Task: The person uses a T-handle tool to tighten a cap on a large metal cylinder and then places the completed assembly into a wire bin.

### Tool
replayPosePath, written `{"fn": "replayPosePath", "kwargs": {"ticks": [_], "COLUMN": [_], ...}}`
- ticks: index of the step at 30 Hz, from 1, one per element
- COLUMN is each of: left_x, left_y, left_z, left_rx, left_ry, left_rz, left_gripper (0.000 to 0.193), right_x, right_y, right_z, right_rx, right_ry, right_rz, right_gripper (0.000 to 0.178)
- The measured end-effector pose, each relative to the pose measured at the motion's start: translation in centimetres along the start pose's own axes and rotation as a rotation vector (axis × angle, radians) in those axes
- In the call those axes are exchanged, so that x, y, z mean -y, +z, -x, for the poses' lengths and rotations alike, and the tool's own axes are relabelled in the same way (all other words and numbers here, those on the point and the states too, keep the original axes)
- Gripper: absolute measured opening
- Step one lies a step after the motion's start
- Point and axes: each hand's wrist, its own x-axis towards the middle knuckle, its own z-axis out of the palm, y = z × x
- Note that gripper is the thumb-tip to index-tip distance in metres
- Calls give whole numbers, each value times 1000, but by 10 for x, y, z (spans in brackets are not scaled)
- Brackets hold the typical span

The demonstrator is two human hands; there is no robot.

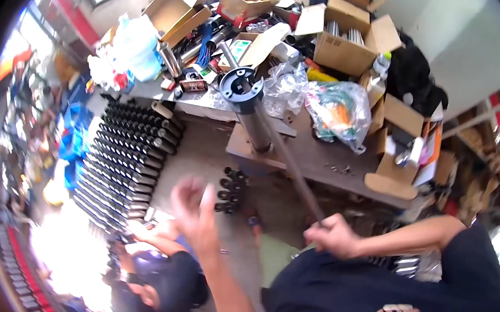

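Observation:
My right hand (334, 236) is closed around the near end of a long metal bar (288, 158). The bar slants away to a dark round collar with holes (232, 94) on top of an upright metal cylinder (253, 126). This cylinder stands at the edge of the workbench (319, 176). In mid-air left of the bar is my left hand (195, 209), slightly blurred, its thumb apart from its bent fingers and nothing seen in it. Below and beyond it, a cluster of short black tubes (232, 189) sits on the floor.
A co-worker (160, 284) crouches at the lower left, beside rows of stacked black cylinders (128, 159). Open cardboard boxes (345, 48), plastic bags (340, 113) and loose parts crowd the bench. Another opened carton (394, 168) lies at its right end.

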Motion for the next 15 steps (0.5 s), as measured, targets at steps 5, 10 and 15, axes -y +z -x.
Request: {"fn": "replayPosePath", "kwargs": {"ticks": [5, 10, 15], "left_x": [-8, 84, 33], "left_y": [-88, -140, -105], "left_z": [48, 0, -5], "left_rx": [-283, -276, -272], "left_ry": [161, 421, 125], "left_rz": [-568, -826, -1266], "left_gripper": [36, 46, 42], "right_x": [61, 107, 186], "right_y": [261, 238, -19], "right_z": [-139, -147, -192], "right_rx": [-3, 36, -950], "right_ry": [-618, -418, -1463], "right_rz": [-352, 207, 371], "right_gripper": [20, 41, 50]}}
